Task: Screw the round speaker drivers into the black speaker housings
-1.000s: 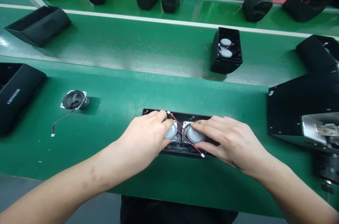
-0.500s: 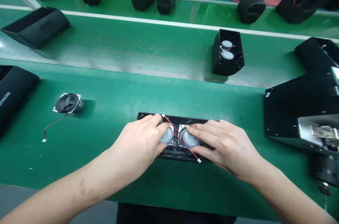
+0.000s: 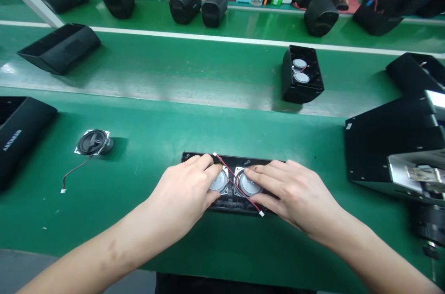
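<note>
A long black speaker housing panel [image 3: 227,205] lies on the bench in front of me. Two small speaker drivers sit side by side in it, grey magnet backs up. My left hand [image 3: 193,185] has its thumb and fingers around the left driver [image 3: 219,183]. Around the right driver [image 3: 248,185] are the fingers and thumb of my right hand [image 3: 290,189]. Two thin red-and-black wires [image 3: 239,187] with white plugs cross over the drivers. Both ends of the panel are partly hidden under my hands.
Left on the bench lie a loose driver [image 3: 93,142] with its wire and a black cabinet [image 3: 24,136]. A black machine [image 3: 392,145] stands at right. Beyond, an open speaker box [image 3: 302,76] and an empty shell [image 3: 62,48] rest on the line. People work across it.
My hands keep the same grip on the two drivers. The view has tilted slightly, shifting the scene down. Across the line, a co-worker's hands have moved.
</note>
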{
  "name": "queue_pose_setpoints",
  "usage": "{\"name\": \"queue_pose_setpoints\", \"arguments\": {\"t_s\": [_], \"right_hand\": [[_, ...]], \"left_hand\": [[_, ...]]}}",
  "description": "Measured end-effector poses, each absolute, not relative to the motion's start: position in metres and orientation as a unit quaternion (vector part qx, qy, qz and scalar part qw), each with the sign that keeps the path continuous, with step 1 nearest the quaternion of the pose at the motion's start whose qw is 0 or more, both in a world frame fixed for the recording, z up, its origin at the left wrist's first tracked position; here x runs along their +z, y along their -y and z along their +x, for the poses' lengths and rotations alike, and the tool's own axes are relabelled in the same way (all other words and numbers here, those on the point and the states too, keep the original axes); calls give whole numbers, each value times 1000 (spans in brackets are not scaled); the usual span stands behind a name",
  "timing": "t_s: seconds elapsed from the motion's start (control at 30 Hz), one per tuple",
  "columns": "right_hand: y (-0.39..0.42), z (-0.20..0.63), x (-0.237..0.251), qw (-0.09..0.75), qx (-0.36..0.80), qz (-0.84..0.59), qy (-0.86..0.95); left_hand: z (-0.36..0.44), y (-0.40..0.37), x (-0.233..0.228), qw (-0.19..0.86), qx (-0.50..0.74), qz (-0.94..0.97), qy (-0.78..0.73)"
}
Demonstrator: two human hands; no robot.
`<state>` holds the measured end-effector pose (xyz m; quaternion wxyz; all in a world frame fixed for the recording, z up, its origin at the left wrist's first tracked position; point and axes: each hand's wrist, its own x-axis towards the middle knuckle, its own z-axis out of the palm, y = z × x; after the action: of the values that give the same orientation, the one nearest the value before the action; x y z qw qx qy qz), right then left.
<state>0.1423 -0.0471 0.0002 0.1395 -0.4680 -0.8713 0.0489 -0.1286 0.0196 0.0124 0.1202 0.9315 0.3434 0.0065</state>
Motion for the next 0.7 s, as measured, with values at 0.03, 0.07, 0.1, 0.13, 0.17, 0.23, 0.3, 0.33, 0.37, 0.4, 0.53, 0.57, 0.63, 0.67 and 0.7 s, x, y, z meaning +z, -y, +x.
{"name": "queue_pose_setpoints", "arguments": {"t_s": [0.03,0.07,0.1,0.13,0.17,0.23,0.3,0.33,0.37,0.4,0.53,0.57,0.63,0.67,0.7], "right_hand": [[46,142,0,134,52,-466,873],[46,142,1,131,56,-465,874],[45,142,1,128,61,-463,875],[45,142,1,129,65,-462,875],[45,142,1,132,68,-463,874],[47,142,0,140,72,-466,871],[48,142,-2,147,74,-469,868],[48,142,-3,149,76,-470,867],[48,141,-5,149,77,-472,866],[48,141,-6,148,79,-474,864],[46,136,-1,146,86,-486,857],[48,136,4,164,84,-488,853],[59,144,17,242,67,-504,826],[69,153,24,295,47,-527,795],[81,166,29,347,14,-561,752]], "left_hand": [[-129,-20,12,124,11,932,-342],[-129,-21,12,128,16,931,-341],[-130,-21,12,134,20,930,-342],[-130,-21,11,140,23,928,-345],[-131,-21,11,147,23,926,-348],[-134,-20,11,166,20,919,-356],[-139,-18,12,180,23,914,-362],[-141,-17,13,182,28,913,-364],[-144,-17,16,179,38,913,-365],[-146,-16,19,171,52,913,-368],[-145,-12,34,132,133,907,-377],[-142,-10,37,129,152,906,-373],[-135,-7,41,131,174,911,-350],[-131,-6,42,133,178,916,-334],[-127,-4,42,136,177,923,-314]]}}
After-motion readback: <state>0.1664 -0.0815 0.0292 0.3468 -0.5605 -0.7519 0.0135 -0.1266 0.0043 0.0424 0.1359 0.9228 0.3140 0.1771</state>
